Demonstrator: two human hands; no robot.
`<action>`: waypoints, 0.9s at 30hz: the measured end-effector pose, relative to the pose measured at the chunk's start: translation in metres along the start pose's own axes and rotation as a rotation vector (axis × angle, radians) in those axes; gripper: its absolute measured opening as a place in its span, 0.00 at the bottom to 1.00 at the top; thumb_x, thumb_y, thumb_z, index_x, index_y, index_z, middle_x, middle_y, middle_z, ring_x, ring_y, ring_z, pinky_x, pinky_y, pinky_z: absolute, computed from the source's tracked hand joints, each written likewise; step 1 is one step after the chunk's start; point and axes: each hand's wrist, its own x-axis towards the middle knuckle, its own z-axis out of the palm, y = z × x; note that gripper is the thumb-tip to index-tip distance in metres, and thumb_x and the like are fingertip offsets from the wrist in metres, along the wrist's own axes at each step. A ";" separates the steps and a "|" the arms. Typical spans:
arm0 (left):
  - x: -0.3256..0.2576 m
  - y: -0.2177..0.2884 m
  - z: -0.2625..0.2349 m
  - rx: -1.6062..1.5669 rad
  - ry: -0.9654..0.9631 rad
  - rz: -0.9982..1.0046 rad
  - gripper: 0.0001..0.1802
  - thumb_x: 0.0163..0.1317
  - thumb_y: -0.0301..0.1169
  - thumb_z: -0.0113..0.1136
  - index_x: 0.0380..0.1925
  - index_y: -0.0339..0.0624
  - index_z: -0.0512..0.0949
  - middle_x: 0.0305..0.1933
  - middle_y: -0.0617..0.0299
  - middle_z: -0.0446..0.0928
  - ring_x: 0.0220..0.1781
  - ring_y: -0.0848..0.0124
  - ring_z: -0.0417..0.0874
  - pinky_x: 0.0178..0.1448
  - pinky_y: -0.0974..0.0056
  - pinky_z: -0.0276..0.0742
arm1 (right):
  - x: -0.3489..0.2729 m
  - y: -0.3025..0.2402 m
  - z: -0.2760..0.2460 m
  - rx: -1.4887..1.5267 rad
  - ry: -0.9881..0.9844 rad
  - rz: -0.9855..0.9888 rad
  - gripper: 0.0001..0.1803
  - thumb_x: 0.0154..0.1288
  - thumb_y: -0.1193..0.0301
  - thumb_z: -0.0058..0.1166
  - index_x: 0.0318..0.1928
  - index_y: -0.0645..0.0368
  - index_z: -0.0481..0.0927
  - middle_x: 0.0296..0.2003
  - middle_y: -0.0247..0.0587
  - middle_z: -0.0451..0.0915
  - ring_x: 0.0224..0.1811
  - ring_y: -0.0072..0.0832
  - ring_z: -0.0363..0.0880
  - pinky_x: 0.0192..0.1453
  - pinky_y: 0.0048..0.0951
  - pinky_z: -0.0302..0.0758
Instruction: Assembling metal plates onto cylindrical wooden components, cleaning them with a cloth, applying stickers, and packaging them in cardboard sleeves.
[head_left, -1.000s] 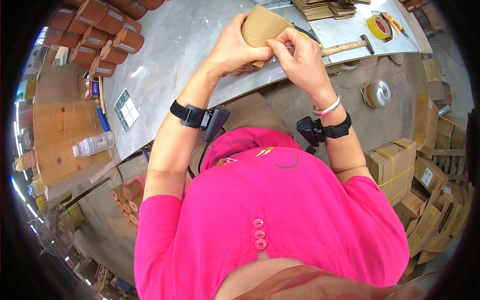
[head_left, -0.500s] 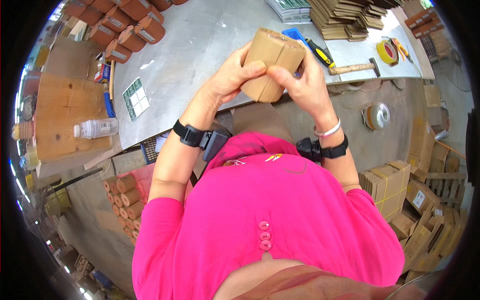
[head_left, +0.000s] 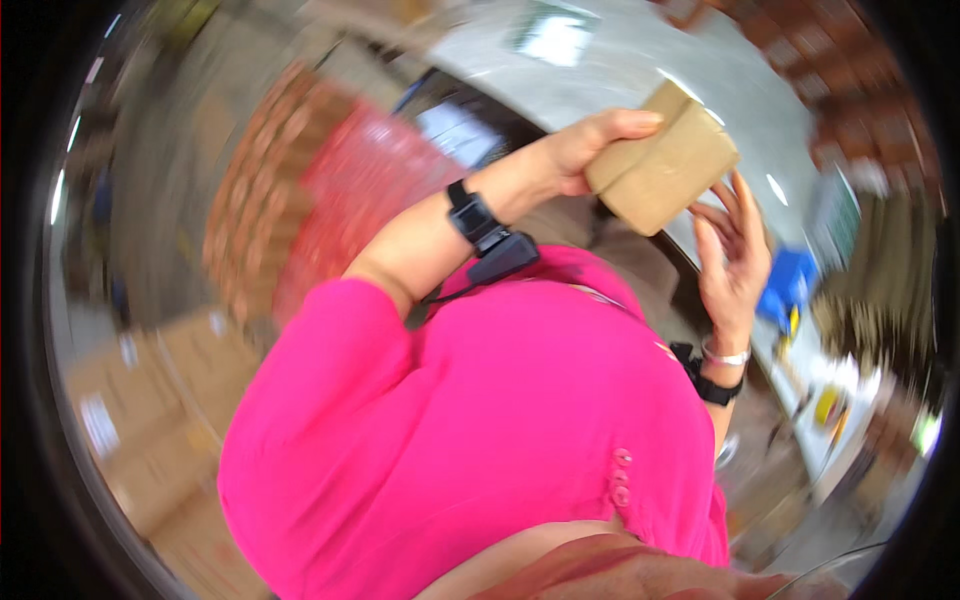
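Note:
My left hand (head_left: 590, 150) grips a tan piece wrapped in cardboard (head_left: 665, 165), its thumb lying across the near upper side. The piece is tilted above the front edge of the grey metal worktable (head_left: 480, 50). To its right, my right hand (head_left: 735, 245) is open, with fingers spread and the palm turned toward the wrapped piece. The fingertips come close to its lower right side; whether they touch it I cannot tell. What the cardboard encloses is hidden. Motion blurs much of the view.
Reddish-brown containers (head_left: 850, 90) crowd the table's far right. Near my right hand are a blue object (head_left: 788, 285), stacked flat cardboard (head_left: 880, 260) and a yellow tape roll (head_left: 827, 405). To the left, red sheeting (head_left: 370, 180) lies beside stacked brown rolls (head_left: 250, 200), with cartons (head_left: 150, 420) nearer.
My body and view have swung left, bringing the red sheeting and cartons closer. Both hands held the wrapped piece before; my right hand has let go and opened, while the left keeps hold.

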 end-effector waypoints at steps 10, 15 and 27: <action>-0.245 -0.023 -0.151 -0.740 0.978 0.494 0.33 0.63 0.54 0.54 0.63 0.46 0.70 0.63 0.50 0.72 0.62 0.50 0.75 0.65 0.39 0.70 | 0.031 0.085 0.039 -0.153 -0.212 0.168 0.22 0.73 0.75 0.52 0.64 0.66 0.71 0.50 0.48 0.82 0.47 0.27 0.83 0.53 0.26 0.78; -0.323 -0.021 -0.233 -0.836 1.225 0.584 0.28 0.65 0.53 0.51 0.60 0.50 0.73 0.62 0.53 0.73 0.62 0.52 0.74 0.64 0.40 0.71 | 0.046 0.102 0.052 -0.294 -0.125 0.169 0.19 0.71 0.73 0.55 0.60 0.66 0.76 0.41 0.39 0.83 0.36 0.18 0.77 0.41 0.20 0.75; -0.374 0.006 -0.342 -1.080 1.347 0.866 0.29 0.69 0.55 0.43 0.60 0.48 0.70 0.64 0.50 0.68 0.65 0.48 0.69 0.62 0.40 0.73 | 0.048 0.104 0.062 -0.608 -0.092 0.062 0.15 0.66 0.73 0.60 0.52 0.66 0.80 0.28 0.31 0.74 0.26 0.17 0.65 0.29 0.21 0.67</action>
